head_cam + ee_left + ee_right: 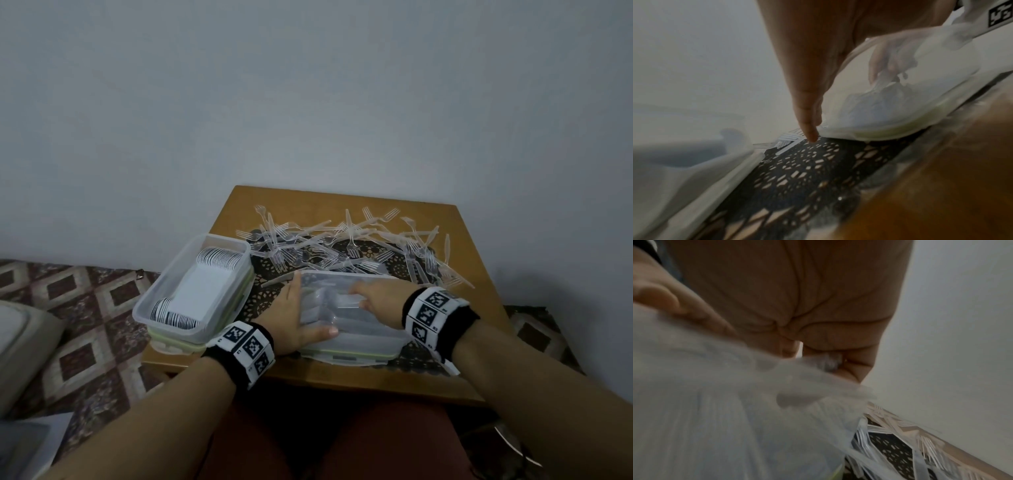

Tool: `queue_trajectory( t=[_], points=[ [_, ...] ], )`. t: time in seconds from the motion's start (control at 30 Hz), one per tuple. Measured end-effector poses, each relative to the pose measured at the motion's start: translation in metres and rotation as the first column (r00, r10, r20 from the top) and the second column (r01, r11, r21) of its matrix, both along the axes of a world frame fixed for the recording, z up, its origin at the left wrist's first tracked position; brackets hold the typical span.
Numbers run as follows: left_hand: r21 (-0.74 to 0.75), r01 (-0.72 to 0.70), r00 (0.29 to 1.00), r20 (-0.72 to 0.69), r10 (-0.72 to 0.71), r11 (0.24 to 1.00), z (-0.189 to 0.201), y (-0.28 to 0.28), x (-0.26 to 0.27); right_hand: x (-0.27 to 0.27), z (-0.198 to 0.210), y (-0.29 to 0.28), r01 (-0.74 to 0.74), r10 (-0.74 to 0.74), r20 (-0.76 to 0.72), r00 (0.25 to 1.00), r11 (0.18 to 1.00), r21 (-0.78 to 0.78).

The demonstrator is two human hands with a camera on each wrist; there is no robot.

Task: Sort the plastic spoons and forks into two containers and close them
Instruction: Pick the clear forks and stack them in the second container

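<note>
A clear plastic container (370, 342) stands on its green-sealed lid (346, 356) at the table's near edge. My left hand (294, 315) braces its left corner: the fingers (809, 129) lie straight along the wall and the thumb rests on the near rim. Inside the box, my right hand (373, 298) curls round a small bunch of clear forks (830, 365). Many more clear forks (342, 240) lie scattered behind it. To the left, a second container (144, 308) holds stacked white spoons (219, 257).
A dark lace doily (267, 294) covers the middle of the small wooden table (376, 380). A grey wall stands right behind it. A patterned bedspread (85, 308) and a pillow lie to the left. My lap is under the near edge.
</note>
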State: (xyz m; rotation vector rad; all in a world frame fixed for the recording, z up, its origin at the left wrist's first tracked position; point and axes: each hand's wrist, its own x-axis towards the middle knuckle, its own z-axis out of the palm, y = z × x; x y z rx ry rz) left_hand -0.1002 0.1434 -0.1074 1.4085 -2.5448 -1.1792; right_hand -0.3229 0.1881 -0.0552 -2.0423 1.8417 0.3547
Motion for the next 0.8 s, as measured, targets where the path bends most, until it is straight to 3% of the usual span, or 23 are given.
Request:
queue_trajectory(
  t=[0.23, 0.5, 0.57, 0.67, 0.73, 0.8],
  points=[
    [0.008, -0.016, 1.000, -0.025, 0.016, 1.000, -0.004, 0.000, -0.001, 0.006, -0.020, -0.011, -0.092, 0.099, -0.171, 0.980, 0.994, 0.050],
    [0.016, -0.025, 0.999, -0.049, 0.025, 1.000, -0.004, 0.001, -0.001, 0.003, -0.015, -0.005, -0.035, 0.032, 0.049, 0.998, 0.997, 0.066],
    [0.021, -0.029, 0.998, -0.059, 0.031, 0.999, -0.005, 0.001, -0.001, -0.005, -0.004, -0.002, 0.043, -0.034, 0.208, 0.978, 0.998, -0.039],
    [0.024, -0.040, 0.997, -0.059, 0.041, 0.999, -0.006, 0.000, -0.001, -0.031, 0.015, 0.003, 0.249, -0.144, 0.454, 0.879, 0.952, -0.180],
    [0.015, -0.047, 0.998, -0.051, 0.048, 0.999, -0.006, 0.000, -0.001, -0.062, 0.020, 0.000, 0.386, -0.223, 0.503, 0.835, 0.889, -0.247],
    [0.013, -0.051, 0.997, -0.052, 0.052, 0.999, -0.006, 0.001, -0.001, -0.095, 0.018, -0.005, 0.524, -0.386, 0.453, 0.804, 0.819, -0.232]
  ],
)
